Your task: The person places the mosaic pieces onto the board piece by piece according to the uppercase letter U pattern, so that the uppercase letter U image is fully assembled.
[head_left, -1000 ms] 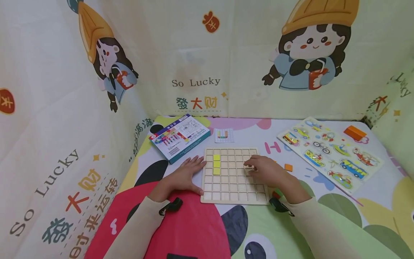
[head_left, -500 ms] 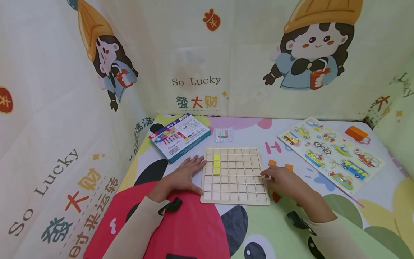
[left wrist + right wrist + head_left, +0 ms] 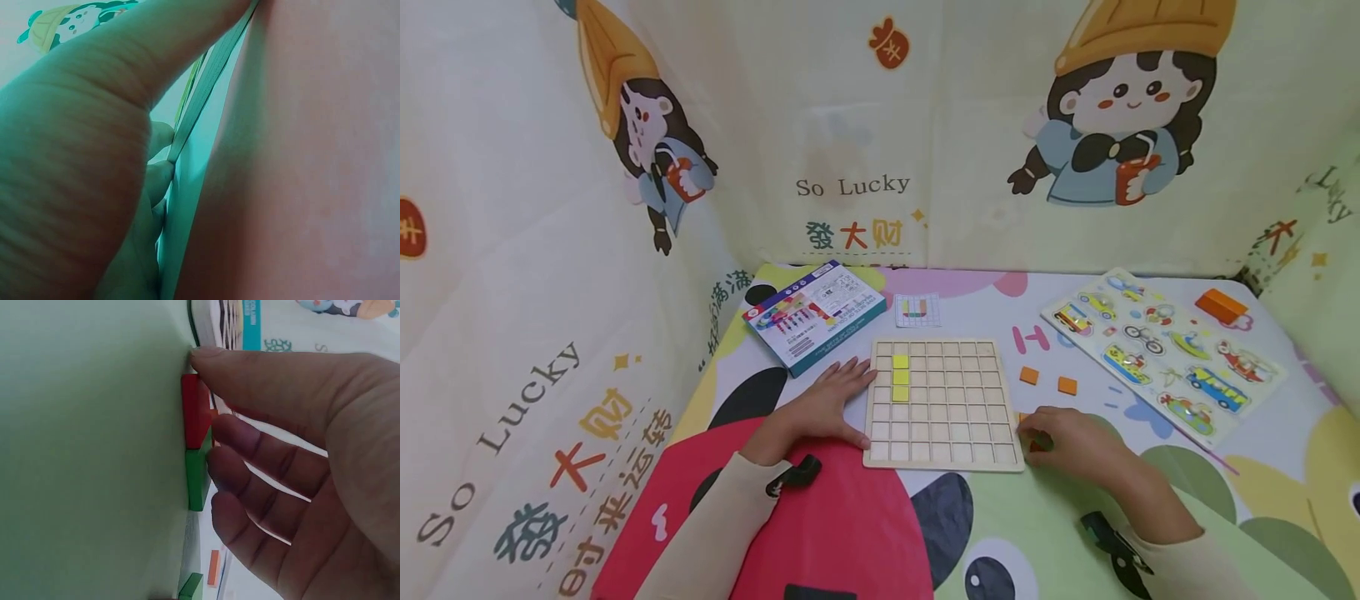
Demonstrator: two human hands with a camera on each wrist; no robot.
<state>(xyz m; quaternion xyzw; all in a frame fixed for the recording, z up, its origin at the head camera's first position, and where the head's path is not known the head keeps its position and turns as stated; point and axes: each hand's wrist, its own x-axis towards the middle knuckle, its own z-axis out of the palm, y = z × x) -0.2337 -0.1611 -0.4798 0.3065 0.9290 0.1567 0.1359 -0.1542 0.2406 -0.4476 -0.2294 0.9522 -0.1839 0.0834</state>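
A wooden grid board (image 3: 958, 432) lies on the table, with three yellow square tiles (image 3: 900, 377) in one column at its upper left. My left hand (image 3: 829, 406) rests at the board's left side, fingers spread and thumb along the edge. To the right of the board, my right hand (image 3: 1078, 443) is low over a red tile (image 3: 195, 412) and a green tile (image 3: 196, 478). Its thumb tip is just past the red tile in the right wrist view, and the bent fingertips are close beside both tiles. That hand partly hides these tiles in the head view.
Orange tiles (image 3: 1029, 376) lie right of the board. Behind it are a small pattern card (image 3: 917, 311) and a flat box (image 3: 815, 317). A vehicle picture board (image 3: 1165, 358) and an orange block (image 3: 1222, 307) are at the right. A printed curtain (image 3: 970, 208) encloses the table.
My right hand has moved from over the board's right part to the tiles beside its lower right edge, uncovering orange tiles. The left hand stays in place.
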